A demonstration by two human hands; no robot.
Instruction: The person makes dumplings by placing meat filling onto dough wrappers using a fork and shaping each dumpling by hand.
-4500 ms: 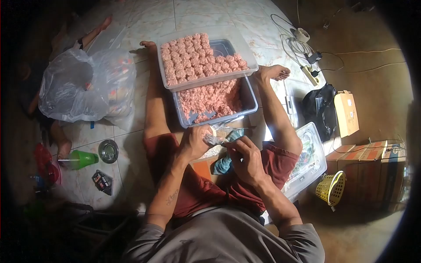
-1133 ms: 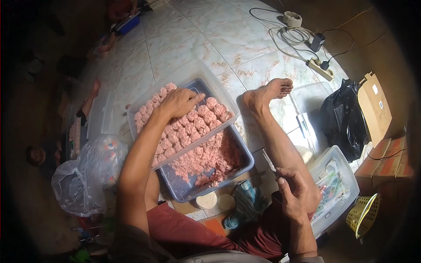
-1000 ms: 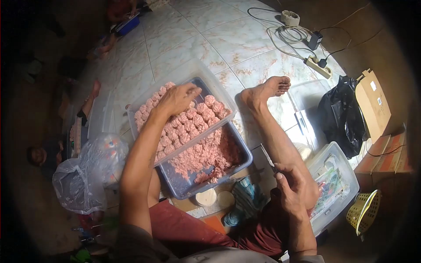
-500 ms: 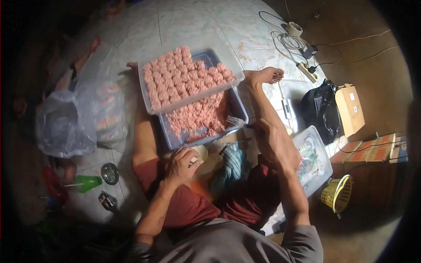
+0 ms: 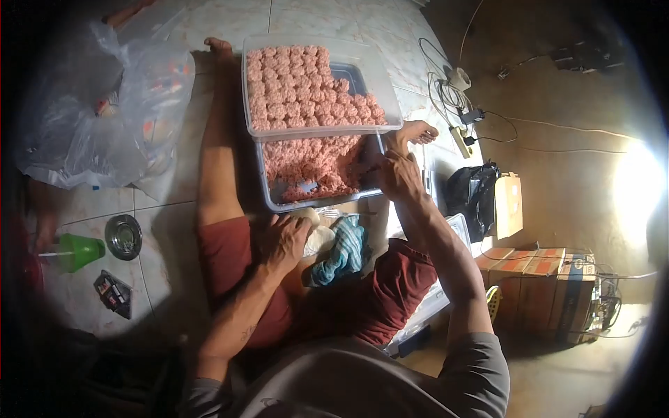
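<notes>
My right hand [image 5: 401, 175] is closed at the right rim of the lower blue-grey tub [image 5: 275, 207]. It grips the fork, whose tines are blurred over the pink mince-like mass [image 5: 317, 171] inside. My left hand [image 5: 284, 240] curls around a pale rounded thing [image 5: 308, 217] in front of the tub. A second pale round shape [image 5: 320, 241] lies just beneath; its kind is unclear. A clear plastic tray [image 5: 324, 131] rests across the tub's far part, holding rows of pink mounds [image 5: 286, 90]. Beside my left hand lies a blue-white striped cloth [image 5: 343, 251].
Clear plastic bags [image 5: 104, 118] lie at the left, near a green cup [image 5: 82, 252], a glass ashtray [image 5: 124, 237] and another person's hand. On the right are a power strip [image 5: 461, 141] with cables, a black bag [image 5: 474, 198] and cardboard boxes [image 5: 536, 279].
My view has swung to the right. My right hand has moved forward to the tub's right rim, the fork over the pink mass. My left hand still holds the pale thing.
</notes>
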